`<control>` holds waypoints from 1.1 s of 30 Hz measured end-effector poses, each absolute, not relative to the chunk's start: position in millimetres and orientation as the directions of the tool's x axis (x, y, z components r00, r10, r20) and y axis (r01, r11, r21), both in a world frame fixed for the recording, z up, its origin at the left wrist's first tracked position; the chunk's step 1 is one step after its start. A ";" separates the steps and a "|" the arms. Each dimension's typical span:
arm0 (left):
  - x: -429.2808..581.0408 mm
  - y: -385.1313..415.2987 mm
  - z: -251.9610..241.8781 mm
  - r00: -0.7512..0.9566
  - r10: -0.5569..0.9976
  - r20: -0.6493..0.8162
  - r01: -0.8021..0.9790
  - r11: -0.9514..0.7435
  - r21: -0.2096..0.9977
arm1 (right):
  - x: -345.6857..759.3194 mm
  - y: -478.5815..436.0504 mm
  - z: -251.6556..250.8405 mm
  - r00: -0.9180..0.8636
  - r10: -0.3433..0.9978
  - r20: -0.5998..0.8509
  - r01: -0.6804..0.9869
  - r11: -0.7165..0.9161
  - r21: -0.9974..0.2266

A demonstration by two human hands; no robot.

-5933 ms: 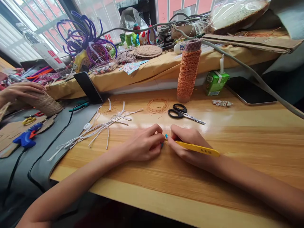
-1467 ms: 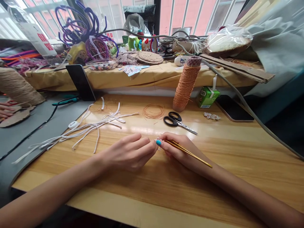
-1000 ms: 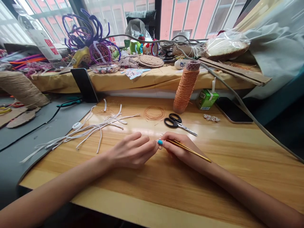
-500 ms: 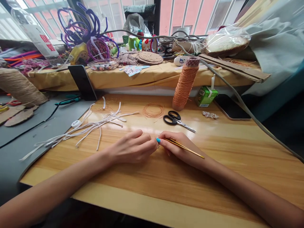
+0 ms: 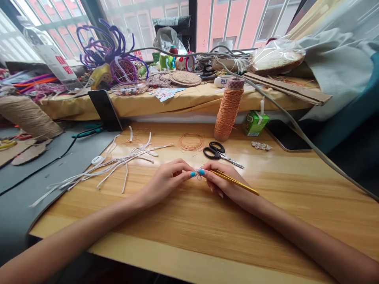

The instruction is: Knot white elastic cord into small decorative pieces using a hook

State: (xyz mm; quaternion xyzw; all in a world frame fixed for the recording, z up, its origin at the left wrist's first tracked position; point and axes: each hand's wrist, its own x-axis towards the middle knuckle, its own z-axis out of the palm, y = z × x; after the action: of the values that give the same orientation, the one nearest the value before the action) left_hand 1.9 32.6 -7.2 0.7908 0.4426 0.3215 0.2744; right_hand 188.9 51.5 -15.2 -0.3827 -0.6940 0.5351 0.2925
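Note:
Between my two hands is a small, pale looped piece (image 5: pixel 199 176), flower-like in outline; its material is too small to make out. My left hand (image 5: pixel 170 177) pinches its left side between thumb and forefinger, the thumb's blue nail showing. On the other side my right hand (image 5: pixel 222 177) pinches the piece too, its fingertips almost touching the left ones. Gold tweezers (image 5: pixel 237 182) lie across my right hand, tucked in its grip and pointing back toward the wrist. Just beyond the hands rest black-handled scissors (image 5: pixel 217 150) and a coil of thin orange cord (image 5: pixel 191 142).
White cords (image 5: pixel 118 163) spread over the table's left side. A spool of orange twine (image 5: pixel 229 108), a green carton (image 5: pixel 256 122), a small pale beaded cluster (image 5: pixel 261 146) and a phone (image 5: pixel 287 135) stand or lie at back right. A grey cable (image 5: pixel 284 106) droops along the right.
My left hand has rolled over, bringing its thumb into view, and the looped piece now shows between the fingertips. The tweezers have shifted slightly in my right hand. The view has tilted slightly.

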 end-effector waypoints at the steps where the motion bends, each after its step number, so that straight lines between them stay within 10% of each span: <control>1: 2.8 32.3 -6.8 0.379 0.899 0.221 0.510 -0.402 0.760 | 188.8 51.6 -15.2 -0.533 0.846 -0.006 0.218 0.131 -0.967; 10: 8.0 24.4 4.3 0.221 0.974 -0.045 0.306 -0.025 0.952 | 190.2 48.1 -8.2 -0.589 0.805 -0.065 0.268 0.119 -0.956; 33: 11.9 25.7 -2.7 0.224 0.974 0.004 0.212 -0.053 0.976 | 187.4 42.4 -1.4 -0.558 0.829 -0.014 0.423 0.270 -0.865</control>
State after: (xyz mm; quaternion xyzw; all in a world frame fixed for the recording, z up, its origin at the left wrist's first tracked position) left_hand 11.9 25.7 -2.7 0.6116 0.4851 0.3905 0.4880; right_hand 187.4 42.4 -1.4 -0.4101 -0.7632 0.4435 0.2294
